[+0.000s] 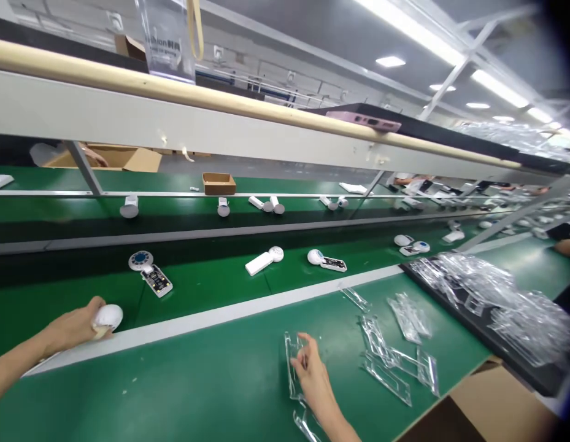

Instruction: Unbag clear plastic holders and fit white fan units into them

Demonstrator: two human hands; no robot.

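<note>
My left hand (77,328) is closed around a white round-headed device (108,316), above the near edge of the conveyor belt. Its lower part is hidden by my fingers. My right hand (315,374) has thumb and fingers curled at the edge of a clear plastic frame (290,368) over the green work surface. Another clear piece (305,425) lies just below it, partly behind my wrist. To the right are several loose clear plastic frames (379,344). On the belt ahead lies a white device with an exposed circuit board (156,281).
More white devices (259,264) lie along the green belt (211,294). A black tray (450,301) heaped with clear plastic parts stands right, beside a cardboard box (500,399). Above runs a shelf rail (248,104) bearing a clear cup (167,43) and a phone (365,121). Other people's hands show farther off.
</note>
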